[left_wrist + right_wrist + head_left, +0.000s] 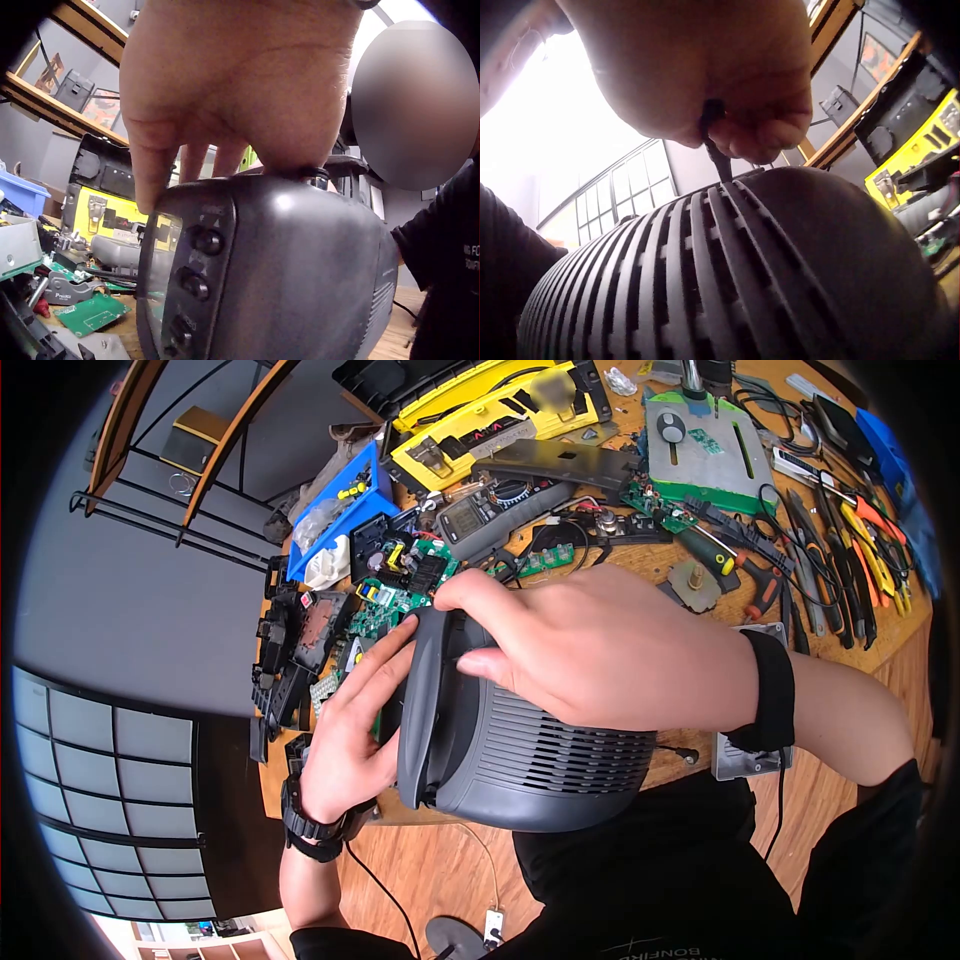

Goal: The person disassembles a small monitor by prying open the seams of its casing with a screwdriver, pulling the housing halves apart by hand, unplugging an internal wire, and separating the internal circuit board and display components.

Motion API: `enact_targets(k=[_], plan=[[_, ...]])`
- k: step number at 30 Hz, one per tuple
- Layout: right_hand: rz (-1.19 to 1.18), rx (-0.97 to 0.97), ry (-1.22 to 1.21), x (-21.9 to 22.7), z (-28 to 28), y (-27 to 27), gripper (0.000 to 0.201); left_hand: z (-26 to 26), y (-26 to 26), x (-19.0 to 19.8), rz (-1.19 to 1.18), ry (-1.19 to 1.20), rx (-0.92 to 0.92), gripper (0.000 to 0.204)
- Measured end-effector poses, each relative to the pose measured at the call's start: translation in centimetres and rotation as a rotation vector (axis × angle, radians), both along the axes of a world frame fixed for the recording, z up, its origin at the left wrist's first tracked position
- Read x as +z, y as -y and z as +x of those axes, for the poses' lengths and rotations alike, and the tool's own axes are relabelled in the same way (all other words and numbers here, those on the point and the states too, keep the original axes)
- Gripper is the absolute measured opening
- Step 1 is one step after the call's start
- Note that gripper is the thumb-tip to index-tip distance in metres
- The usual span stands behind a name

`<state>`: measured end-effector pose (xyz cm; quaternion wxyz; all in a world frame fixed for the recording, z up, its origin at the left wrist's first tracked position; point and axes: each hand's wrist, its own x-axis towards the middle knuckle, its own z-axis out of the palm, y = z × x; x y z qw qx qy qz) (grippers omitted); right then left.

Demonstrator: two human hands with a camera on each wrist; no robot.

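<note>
A small black portable television (560,760) with a ribbed, vented back is tilted at the front of the bench. Its glassy front and side knobs (196,283) show in the left wrist view. My right hand (620,645) reaches over the casing and grips the dark carry handle (428,700) near its far end, thumb on the near side. In the right wrist view its curled fingers sit above the vent slats (660,262). My left hand (350,735) lies against the other side, fingers nearly straight and fingertips close to the handle's far end.
Green circuit boards (405,585), a multimeter (480,520) and a blue bin (345,510) crowd the bench behind. A yellow case (480,435) stands at the back, beside a drill stand base (705,450). Pliers and screwdrivers (710,550) lie to the right. A grey box (750,750) is beneath my right forearm.
</note>
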<state>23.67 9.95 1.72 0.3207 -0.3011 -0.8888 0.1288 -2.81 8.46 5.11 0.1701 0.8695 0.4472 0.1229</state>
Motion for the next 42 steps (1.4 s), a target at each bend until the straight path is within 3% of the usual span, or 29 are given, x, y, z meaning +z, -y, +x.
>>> enact_targets(k=[1,3,7,9,12,24,26,32,42], plan=[[0.0,0.0,0.0,-0.4,-0.1,-0.2,0.031,0.0,0.0,0.0,0.002,0.0,-0.004,0.056],[0.25,-0.007,-0.248,-1.7,-0.7,-0.8,0.032,0.0,0.0,0.0,0.003,0.0,-0.005,0.056],[0.392,-0.076,-0.386,-1.7,-1.0,-1.2,0.033,0.1,0.0,0.0,-0.006,-0.001,0.004,0.056],[0.006,-0.114,-0.01,0.3,0.1,0.2,0.032,0.1,0.0,0.0,-0.007,0.003,0.009,0.056],[0.083,-0.128,0.031,0.0,-0.2,0.3,0.032,0.1,0.0,-0.1,-0.008,0.009,0.007,0.057],[-0.051,-0.193,-0.098,0.1,0.6,0.7,0.023,0.1,-0.4,0.9,0.028,-0.11,-0.051,0.053],[-0.074,-0.2,-0.103,0.2,0.7,0.7,0.023,-0.1,-0.7,0.2,0.08,-0.014,-0.102,0.049],[-0.124,-0.201,-0.117,-0.3,0.6,1.1,0.024,-0.6,-1.0,-0.1,0.098,-0.017,-0.112,0.04],[-0.113,-0.136,-0.088,-0.1,0.7,1.7,0.021,-0.7,-0.9,-0.2,0.009,0.055,-0.051,0.04]])
